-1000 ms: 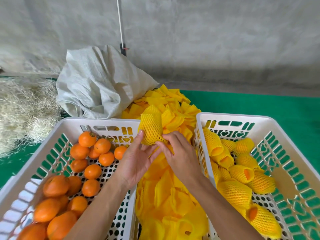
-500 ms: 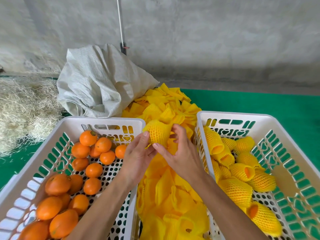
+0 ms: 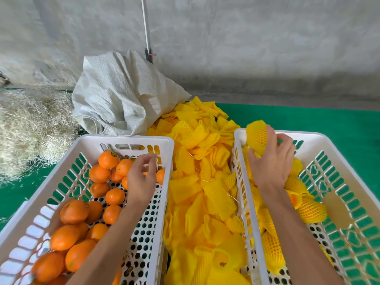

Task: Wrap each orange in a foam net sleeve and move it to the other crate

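Yellow-netted orange (image 3: 257, 138) is gripped by right hand (image 3: 273, 161) over right crate (image 3: 349, 202), awaiting release; left hand (image 3: 139, 177), loosely curled and empty, is poised for a bare orange (image 3: 160, 176).

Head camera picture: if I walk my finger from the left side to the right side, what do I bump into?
Straw pile → crate of bare oranges → left hand → pile of yellow foam sleeves → right hand gripping a wrapped orange → crate of wrapped oranges.

Yellow-netted orange (image 3: 257, 138) above right crate (image 3: 337, 140)
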